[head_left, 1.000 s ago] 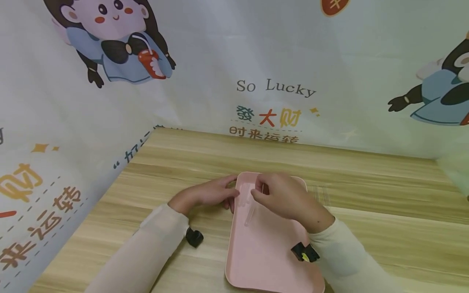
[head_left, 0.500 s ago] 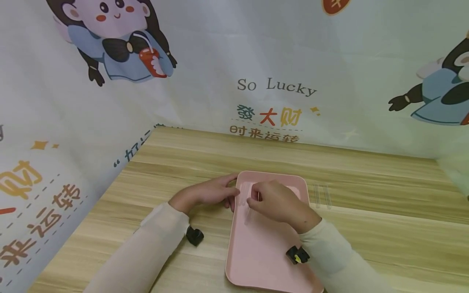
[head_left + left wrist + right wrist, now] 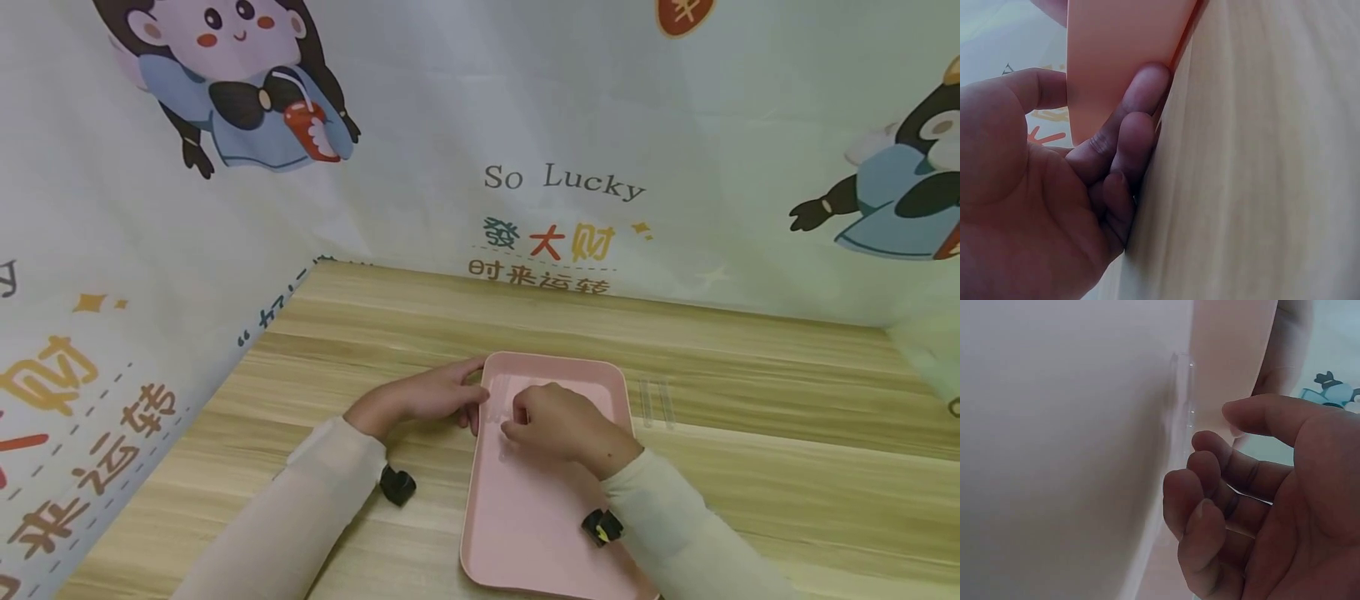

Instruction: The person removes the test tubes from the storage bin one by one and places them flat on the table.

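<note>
My left hand (image 3: 435,393) grips the left rim of a pink tray (image 3: 540,533). In the left wrist view its thumb goes over the rim, and the fingers (image 3: 1149,87) press the outer wall close to the wood. Over the far half of the tray is my right hand (image 3: 566,425), fingers loosely curled. The right wrist view shows a gap between thumb and fingers, with nothing held there. Just beyond the fingertips a clear plastic tube (image 3: 1182,387) lies inside the tray. More clear pieces (image 3: 495,408) show faintly near the tray's left wall, partly covered by the right hand.
Two clear tubes (image 3: 647,403) lie side by side on the wooden table (image 3: 787,500), right of the tray. A printed cloth (image 3: 420,167) hangs behind the table and along its left side. Black wrist cameras (image 3: 397,485) hang below both sleeves.
My right hand has moved left and toward me over the tray, uncovering its far right corner. The left hand stays at the rim, and the tray has hardly moved.
</note>
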Action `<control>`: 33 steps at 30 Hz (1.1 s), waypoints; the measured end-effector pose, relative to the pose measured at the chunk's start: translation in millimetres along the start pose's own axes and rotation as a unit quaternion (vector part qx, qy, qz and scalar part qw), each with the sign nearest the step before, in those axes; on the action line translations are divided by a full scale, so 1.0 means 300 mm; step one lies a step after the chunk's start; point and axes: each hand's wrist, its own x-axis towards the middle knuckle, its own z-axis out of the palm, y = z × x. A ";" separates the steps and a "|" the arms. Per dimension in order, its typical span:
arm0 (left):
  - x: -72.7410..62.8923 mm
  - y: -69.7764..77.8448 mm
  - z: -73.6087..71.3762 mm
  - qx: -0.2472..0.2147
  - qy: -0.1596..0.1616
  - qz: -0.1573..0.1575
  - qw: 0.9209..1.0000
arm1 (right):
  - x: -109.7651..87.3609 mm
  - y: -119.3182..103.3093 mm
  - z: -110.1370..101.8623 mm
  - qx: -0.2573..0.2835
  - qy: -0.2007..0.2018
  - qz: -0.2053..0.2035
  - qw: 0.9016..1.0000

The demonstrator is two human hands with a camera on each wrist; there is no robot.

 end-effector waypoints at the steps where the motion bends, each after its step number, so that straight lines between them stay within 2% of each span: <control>1: 0.001 -0.002 0.001 0.000 0.000 0.001 1.000 | 0.001 0.001 0.003 -0.003 -0.001 0.002 1.000; 10: -0.001 -0.015 0.006 -0.005 -0.010 -0.001 1.000 | -0.007 0.007 0.029 -0.011 -0.016 0.004 1.000; 15: -0.006 -0.005 -0.001 0.003 -0.003 0.006 1.000 | -0.002 0.005 0.028 -0.026 -0.010 0.004 1.000; 21: -0.004 0.004 -0.001 -0.002 -0.004 -0.001 1.000 | 0.002 0.009 0.032 -0.034 -0.015 0.001 0.999; 33: -0.001 -0.003 0.000 0.003 0.000 0.003 1.000 | -0.003 0.007 0.024 -0.031 -0.023 0.000 0.999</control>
